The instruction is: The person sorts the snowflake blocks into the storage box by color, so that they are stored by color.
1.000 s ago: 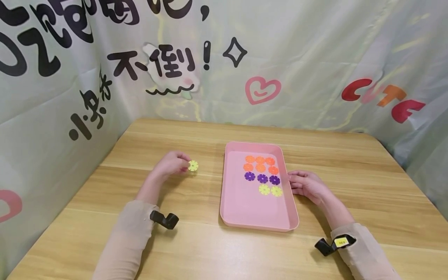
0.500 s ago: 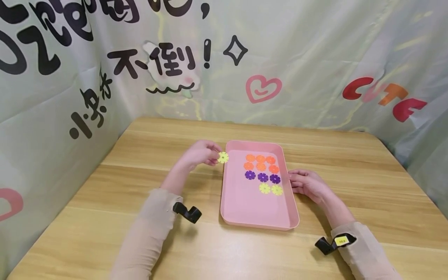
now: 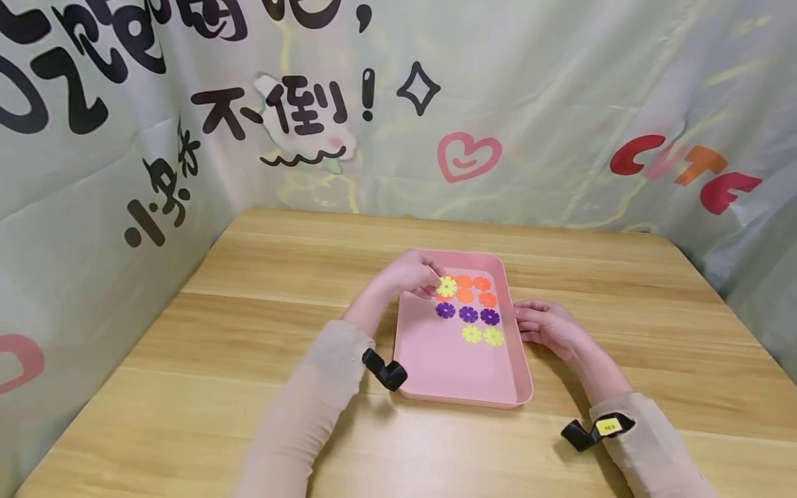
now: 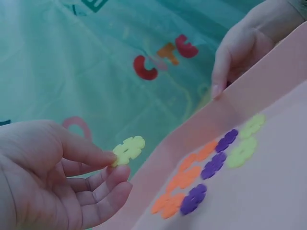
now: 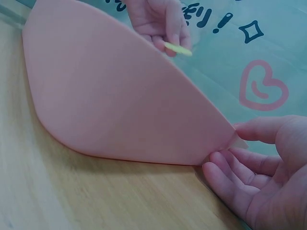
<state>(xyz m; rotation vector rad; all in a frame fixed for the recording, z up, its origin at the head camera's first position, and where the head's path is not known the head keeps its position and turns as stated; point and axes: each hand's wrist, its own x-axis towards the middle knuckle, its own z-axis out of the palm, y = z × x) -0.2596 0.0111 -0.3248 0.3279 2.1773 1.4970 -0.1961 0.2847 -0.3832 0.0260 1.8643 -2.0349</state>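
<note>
My left hand pinches a yellow snowflake-shaped plastic disc between thumb and fingertips, above the far part of a pink tray. The left wrist view shows that yellow disc up close, apart from the tray floor. On the floor lie several orange discs, a row of purple discs and two yellow discs. At the tray's right side, my right hand holds the wall; in the right wrist view its thumb is at the rim and its curled fingers are against the outside.
The tray stands on a wooden table. A printed cloth hangs behind and to the left of the table. Both sleeves carry a black wrist mount.
My left hand has carried the yellow disc rightward from over the table, past the tray's left rim, to above the orange discs. The right hand has stayed at the tray's side.
</note>
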